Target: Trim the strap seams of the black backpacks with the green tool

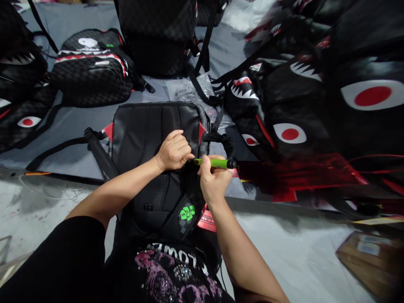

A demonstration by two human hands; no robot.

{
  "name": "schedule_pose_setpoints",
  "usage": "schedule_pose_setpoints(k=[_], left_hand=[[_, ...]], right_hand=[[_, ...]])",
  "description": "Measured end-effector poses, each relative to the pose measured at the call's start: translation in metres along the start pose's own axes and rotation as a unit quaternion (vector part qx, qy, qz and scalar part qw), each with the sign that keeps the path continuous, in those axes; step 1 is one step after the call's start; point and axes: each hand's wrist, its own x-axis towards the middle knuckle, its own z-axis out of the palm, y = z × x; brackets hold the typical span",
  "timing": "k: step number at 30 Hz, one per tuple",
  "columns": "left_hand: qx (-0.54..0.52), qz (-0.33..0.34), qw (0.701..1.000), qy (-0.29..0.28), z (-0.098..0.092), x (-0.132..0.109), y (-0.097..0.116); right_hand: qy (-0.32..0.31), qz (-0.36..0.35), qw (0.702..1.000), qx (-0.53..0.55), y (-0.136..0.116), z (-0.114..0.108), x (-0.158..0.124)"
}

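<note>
A black backpack [154, 126] lies with its strapped back panel up, partly over the table edge and against my body. My left hand [175, 151] rests on this panel, its fingers curled closed and its thumb pointing right; anything inside the fingers is hidden. Between the thumb and fingers of my right hand [215, 181] is a green marker pen [217, 163], its black end to the right and its other end close to my left thumb. A green printed patch [187, 213] and a red hang tag [207, 220] show below my hands.
Checkered bags with shark teeth [91, 69] stand behind on the grey-covered table [91, 17]. More black bags with red eyes [290, 133] crowd the right. A dark red stained sheet [318, 172] lies at the table edge, and a cardboard box [369, 261] sits on the floor.
</note>
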Motion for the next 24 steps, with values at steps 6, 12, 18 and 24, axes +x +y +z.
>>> schedule_pose_setpoints(k=[6,12,18,24], left_hand=[[0.015,0.004,1.000,0.001,0.0026,0.0002,0.0012],[0.026,0.012,1.000,-0.004,0.0021,0.0005,0.0012],[0.034,0.020,0.999,0.021,0.0034,0.0006,0.0015],[0.033,0.027,0.998,0.053,0.0037,0.0024,0.0018]], right_hand=[[0.016,-0.062,0.995,-0.072,0.0039,-0.0014,-0.0030],[0.039,-0.103,0.989,-0.098,0.0068,-0.0014,-0.0039],[0.023,-0.090,0.992,-0.088,0.0074,-0.0027,-0.0031],[0.014,-0.082,0.993,-0.084,0.0054,-0.0044,-0.0016]])
